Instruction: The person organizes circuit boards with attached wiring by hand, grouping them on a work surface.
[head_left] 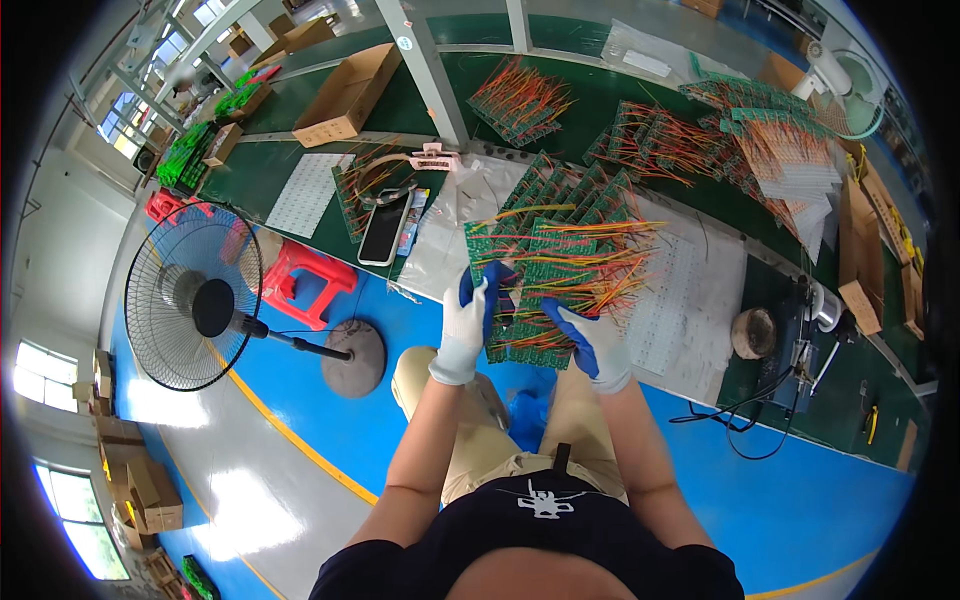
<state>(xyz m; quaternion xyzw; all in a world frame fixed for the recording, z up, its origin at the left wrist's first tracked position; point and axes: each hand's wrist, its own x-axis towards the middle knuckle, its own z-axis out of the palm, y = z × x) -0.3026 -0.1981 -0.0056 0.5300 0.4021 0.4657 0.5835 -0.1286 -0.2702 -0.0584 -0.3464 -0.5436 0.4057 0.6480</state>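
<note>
Both my hands wear white gloves with blue fingers and palms. Between them is a green circuit board panel [530,352], with rows of red, orange and yellow wires sticking out to the right. My left hand [467,325] grips its left edge, blue fingertips over the face. My right hand [597,345] is closed at the right edge, thumb laid toward the wires; its other fingers are partly hidden. Directly behind, more wired circuit boards [545,190] lie overlapping on the table, and the held panel covers part of them.
A phone [384,232] lies left of the boards. Further wired boards [520,100] are at the back. A standing fan [212,307] and red stool [308,283] are on the left. A metal fixture with cables [803,352] stands at right, beside a brown roll [753,333].
</note>
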